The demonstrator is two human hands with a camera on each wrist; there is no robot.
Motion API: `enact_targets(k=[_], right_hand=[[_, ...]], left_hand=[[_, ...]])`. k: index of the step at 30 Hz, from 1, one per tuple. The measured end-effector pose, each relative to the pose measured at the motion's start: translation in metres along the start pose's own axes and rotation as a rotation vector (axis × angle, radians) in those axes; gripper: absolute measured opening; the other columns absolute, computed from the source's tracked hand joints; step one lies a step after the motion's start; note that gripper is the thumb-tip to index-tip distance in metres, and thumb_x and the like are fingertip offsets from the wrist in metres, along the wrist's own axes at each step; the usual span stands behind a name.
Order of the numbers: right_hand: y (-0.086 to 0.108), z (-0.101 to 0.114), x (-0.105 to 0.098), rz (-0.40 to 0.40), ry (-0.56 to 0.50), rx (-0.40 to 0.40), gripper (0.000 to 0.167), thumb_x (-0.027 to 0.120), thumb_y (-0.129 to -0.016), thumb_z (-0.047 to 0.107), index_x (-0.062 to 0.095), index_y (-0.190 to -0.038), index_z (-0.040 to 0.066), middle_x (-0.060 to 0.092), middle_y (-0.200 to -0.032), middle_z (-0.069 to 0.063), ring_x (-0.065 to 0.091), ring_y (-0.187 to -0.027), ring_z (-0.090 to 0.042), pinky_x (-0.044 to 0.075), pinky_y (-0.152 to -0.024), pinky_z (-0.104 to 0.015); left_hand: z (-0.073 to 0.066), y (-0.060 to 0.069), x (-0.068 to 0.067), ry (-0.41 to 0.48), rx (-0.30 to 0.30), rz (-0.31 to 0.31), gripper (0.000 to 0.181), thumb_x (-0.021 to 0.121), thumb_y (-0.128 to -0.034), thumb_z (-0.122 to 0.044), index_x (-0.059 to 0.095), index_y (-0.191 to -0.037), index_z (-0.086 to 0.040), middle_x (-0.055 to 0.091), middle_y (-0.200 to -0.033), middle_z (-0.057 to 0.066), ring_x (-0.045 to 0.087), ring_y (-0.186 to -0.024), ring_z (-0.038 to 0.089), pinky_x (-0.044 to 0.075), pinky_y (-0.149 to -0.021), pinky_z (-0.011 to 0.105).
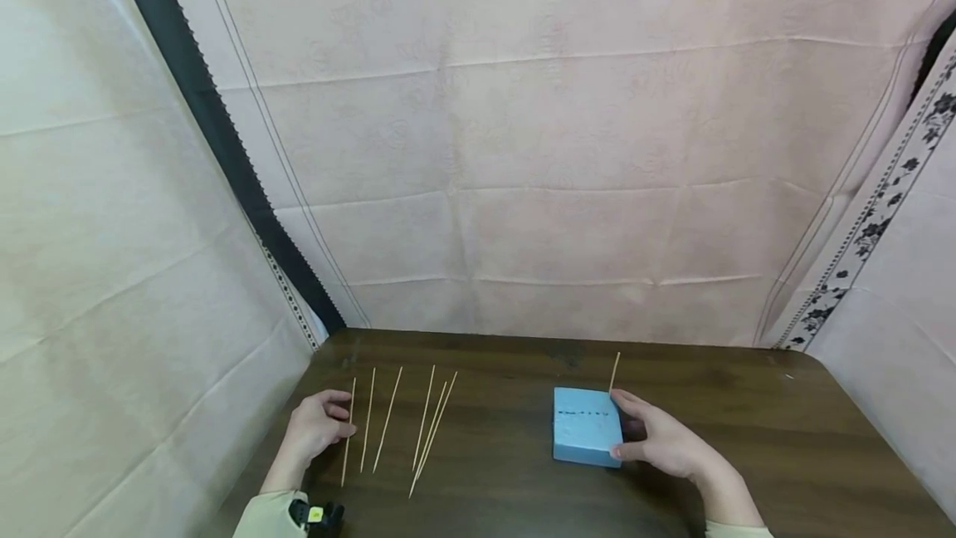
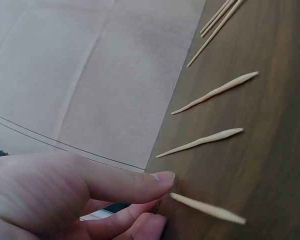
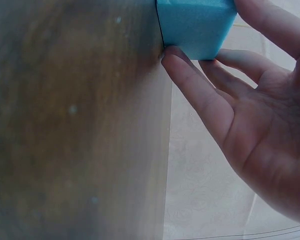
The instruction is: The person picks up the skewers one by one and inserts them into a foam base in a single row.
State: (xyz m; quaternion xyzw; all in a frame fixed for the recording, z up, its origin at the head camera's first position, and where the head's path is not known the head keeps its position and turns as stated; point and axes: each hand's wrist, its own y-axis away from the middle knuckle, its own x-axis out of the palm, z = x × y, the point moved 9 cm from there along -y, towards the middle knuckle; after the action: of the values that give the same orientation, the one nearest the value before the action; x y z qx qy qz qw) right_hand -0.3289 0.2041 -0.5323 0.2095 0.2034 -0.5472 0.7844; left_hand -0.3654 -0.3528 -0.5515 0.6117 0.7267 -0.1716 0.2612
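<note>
Six thin sticks (image 1: 388,419) lie left of the blue block (image 1: 585,428); another stick (image 1: 615,372) shows at its far right corner. The right hand (image 1: 665,438) grips its right side. The left hand (image 1: 315,427) touches the stick farthest from it (image 1: 345,463), whether pinching I cannot tell.

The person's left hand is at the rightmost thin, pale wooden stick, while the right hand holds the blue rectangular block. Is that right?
Not quite: the left hand is at the leftmost thin, pale wooden stick, as the head view shows. The right hand does hold the blue rectangular block.
</note>
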Motion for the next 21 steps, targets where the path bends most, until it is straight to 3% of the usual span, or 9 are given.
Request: enact_targets(k=[11, 21], right_hand=[[0.0009, -0.0017, -0.0001, 0.004, -0.005, -0.005, 0.101, 0.092, -0.083, 0.016, 0.034, -0.163, -0.006, 0.027, -0.169, -0.033, 0.059, -0.133, -0.049, 0.051, -0.104, -0.063], [0.0012, -0.0014, -0.0002, 0.003, -0.016, -0.01, 0.101, 0.092, -0.083, 0.016, 0.034, -0.162, -0.007, 0.026, -0.169, -0.033, 0.058, -0.132, -0.05, 0.053, -0.103, -0.061]], left_hand=[[0.001, -0.0003, 0.0005, -0.023, -0.002, 0.012, 0.06, 0.085, -0.0743, 0.015, 0.065, -0.131, 0.009, 0.071, -0.088, 0.011, 0.069, -0.071, 0.023, 0.061, -0.063, 0.038], [0.0015, 0.0013, 0.0006, -0.024, 0.004, 0.025, 0.057, 0.081, -0.0784, 0.017, 0.062, -0.132, 0.012, 0.071, -0.085, 0.012, 0.071, -0.071, 0.023, 0.062, -0.062, 0.039]])
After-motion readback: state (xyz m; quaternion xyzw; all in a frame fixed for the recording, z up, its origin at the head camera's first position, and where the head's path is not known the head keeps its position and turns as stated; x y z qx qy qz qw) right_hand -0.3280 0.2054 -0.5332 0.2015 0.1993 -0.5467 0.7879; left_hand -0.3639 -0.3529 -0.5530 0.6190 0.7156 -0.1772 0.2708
